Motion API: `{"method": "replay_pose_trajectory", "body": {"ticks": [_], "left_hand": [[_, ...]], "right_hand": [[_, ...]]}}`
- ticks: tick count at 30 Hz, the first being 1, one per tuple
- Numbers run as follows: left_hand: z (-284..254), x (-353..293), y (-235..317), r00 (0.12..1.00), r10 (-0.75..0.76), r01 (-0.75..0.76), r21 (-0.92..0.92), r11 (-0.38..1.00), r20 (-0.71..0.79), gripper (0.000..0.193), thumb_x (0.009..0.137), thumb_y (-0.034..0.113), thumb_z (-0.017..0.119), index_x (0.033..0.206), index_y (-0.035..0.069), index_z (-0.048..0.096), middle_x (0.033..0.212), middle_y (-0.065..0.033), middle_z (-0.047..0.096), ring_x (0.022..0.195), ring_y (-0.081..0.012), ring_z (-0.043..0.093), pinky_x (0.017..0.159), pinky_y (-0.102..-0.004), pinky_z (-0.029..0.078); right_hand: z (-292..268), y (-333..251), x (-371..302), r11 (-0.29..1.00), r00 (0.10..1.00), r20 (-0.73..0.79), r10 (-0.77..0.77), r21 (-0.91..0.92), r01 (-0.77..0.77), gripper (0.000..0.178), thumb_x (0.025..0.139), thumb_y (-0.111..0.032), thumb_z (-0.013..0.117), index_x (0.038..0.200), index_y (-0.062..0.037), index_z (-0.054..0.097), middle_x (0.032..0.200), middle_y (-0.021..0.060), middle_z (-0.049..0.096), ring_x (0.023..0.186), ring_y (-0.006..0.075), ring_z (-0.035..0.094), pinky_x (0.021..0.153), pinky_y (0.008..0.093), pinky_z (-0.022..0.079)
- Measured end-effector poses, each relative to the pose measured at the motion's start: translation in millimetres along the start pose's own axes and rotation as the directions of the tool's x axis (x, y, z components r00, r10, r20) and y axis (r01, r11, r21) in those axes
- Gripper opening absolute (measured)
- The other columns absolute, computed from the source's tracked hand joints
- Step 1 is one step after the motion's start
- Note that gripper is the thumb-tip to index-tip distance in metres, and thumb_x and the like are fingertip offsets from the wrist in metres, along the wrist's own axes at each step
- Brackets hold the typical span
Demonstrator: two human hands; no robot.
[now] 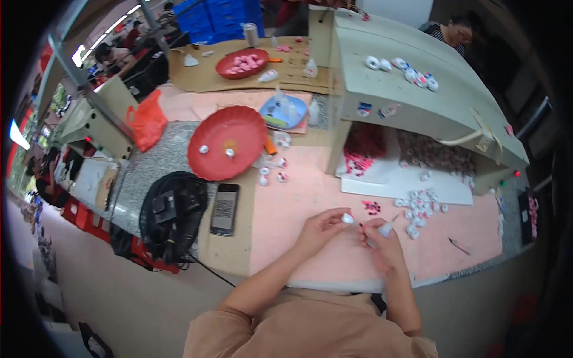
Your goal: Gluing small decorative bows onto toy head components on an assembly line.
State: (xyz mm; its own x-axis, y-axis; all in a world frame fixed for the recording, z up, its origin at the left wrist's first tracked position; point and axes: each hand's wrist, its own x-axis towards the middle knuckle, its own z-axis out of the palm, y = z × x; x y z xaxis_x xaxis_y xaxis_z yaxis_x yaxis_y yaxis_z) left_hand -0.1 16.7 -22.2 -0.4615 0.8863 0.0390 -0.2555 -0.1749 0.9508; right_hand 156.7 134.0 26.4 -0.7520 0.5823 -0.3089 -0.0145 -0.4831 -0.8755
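Note:
My left hand pinches a small white round piece between thumb and fingertips. Close beside it, my right hand holds a small whitish squeeze bottle, its thin nozzle pointing up and away. A tiny dark piece shows at the right fingertips, apart from the white piece. Just beyond my hands lies a little heap of dark red and pink bits. To its right, several white round pieces with pink marks are clustered on the pink cloth.
A grey hooded machine stands over a white tray of small parts. Leftward are a red dish, a phone and a black mesh bag. A blue tray holds bottles. Another person is behind the machine.

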Motion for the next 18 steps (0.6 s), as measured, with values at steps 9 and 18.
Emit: {"method": "replay_pose_trajectory", "body": {"ticks": [9, 18], "left_hand": [[4, -3, 10, 0.997, 0.05, -0.061, 0.189, 0.98, 0.062, 0.038, 0.087, 0.0, 0.063, 0.125, 0.006, 0.06, 0.116, -0.009, 0.061, 0.1, -0.014, 0.062, 0.087, -0.0273, 0.053], [8, -6, 12, 0.992, 0.076, -0.096, 0.212, 0.972, 0.101, 0.036, 0.088, 0.001, 0.062, 0.123, 0.006, 0.061, 0.12, -0.0107, 0.059, 0.104, -0.0175, 0.061, 0.086, -0.0304, 0.056]], "right_hand": [[1, 3, -1, 0.997, 0.995, 0.078, 0.068, 0.025, -0.07, 0.01, 0.09, -0.007, 0.062, 0.099, -0.0026, 0.06, 0.089, 0.0055, 0.063, 0.082, 0.0127, 0.061, 0.075, 0.0274, 0.051], [-2, 8, -1, 0.998, 0.996, 0.066, 0.066, -0.028, -0.065, 0.008, 0.089, -0.007, 0.064, 0.093, -0.0027, 0.059, 0.09, 0.0067, 0.064, 0.08, 0.0136, 0.062, 0.074, 0.0275, 0.052]]}}
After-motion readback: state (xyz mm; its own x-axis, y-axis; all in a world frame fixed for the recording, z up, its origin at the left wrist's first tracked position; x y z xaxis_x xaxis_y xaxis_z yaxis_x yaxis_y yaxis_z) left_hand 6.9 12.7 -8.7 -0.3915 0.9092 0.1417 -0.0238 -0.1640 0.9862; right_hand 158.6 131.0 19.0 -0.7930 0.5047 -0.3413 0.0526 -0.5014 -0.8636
